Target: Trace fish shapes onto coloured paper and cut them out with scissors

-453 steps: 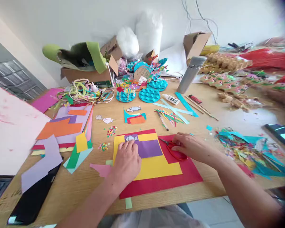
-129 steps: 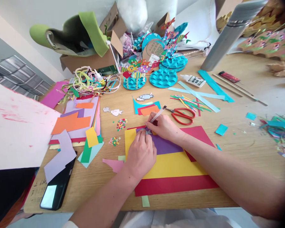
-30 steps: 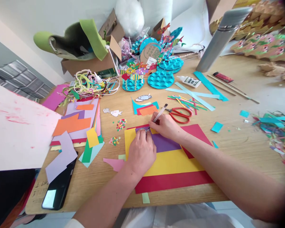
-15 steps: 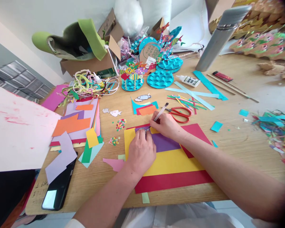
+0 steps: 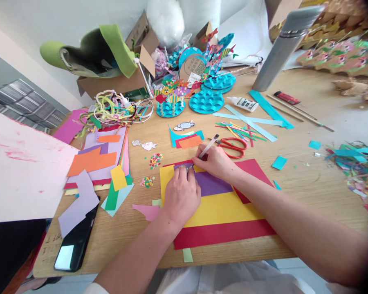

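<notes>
My right hand (image 5: 216, 161) is closed around a slim pale pen (image 5: 209, 147), its tip down at the purple paper (image 5: 214, 183). Beside it, my left hand (image 5: 183, 190) presses its bunched fingertips on a small grey cutout (image 5: 184, 165) at the purple paper's upper left; the fingers partly cover the cutout. Under the purple sheet lie yellow paper (image 5: 223, 210) and red paper (image 5: 223, 234). Red-handled scissors (image 5: 233, 147) rest just beyond my right hand. A fish cutout (image 5: 184, 125) and a smaller white one (image 5: 149, 145) lie farther off.
A phone (image 5: 76, 241) lies near the front left edge, partly under lilac paper. Left are stacked coloured sheets (image 5: 90, 176). Behind stand a grey bottle (image 5: 285, 49), a glue bottle (image 5: 243, 103) and blue fish-decorated discs (image 5: 206, 101). Paper strips (image 5: 239, 130) lie past the scissors.
The pen's upper end has shifted very slightly to the right and down. Both hands hold nearly the same place.
</notes>
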The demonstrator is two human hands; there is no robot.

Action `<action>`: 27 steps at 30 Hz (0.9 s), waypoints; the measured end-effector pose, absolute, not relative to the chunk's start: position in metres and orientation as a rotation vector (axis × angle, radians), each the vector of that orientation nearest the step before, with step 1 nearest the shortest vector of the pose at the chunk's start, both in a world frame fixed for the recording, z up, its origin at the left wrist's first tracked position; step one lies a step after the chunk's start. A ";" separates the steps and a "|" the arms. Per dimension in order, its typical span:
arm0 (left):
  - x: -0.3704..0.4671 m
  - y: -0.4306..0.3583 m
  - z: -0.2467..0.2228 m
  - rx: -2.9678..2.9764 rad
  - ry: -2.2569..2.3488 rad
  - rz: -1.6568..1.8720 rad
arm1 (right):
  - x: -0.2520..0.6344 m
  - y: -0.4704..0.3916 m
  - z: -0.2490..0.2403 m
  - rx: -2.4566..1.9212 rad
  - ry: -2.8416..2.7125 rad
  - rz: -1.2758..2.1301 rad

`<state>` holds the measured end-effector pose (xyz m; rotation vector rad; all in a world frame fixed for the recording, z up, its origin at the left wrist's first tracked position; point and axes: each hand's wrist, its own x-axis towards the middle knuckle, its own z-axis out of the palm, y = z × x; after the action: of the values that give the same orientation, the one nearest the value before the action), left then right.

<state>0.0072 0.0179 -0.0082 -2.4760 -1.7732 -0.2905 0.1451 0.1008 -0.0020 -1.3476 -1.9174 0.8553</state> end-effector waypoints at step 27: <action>0.006 0.018 -0.007 -2.498 -1.783 -0.290 | 0.146 0.099 -0.007 -1.334 -1.911 0.790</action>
<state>0.0056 0.0185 -0.0072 -2.4979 -1.7832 -0.2902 0.1464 0.0993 -0.0072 -1.3340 -1.9113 0.7900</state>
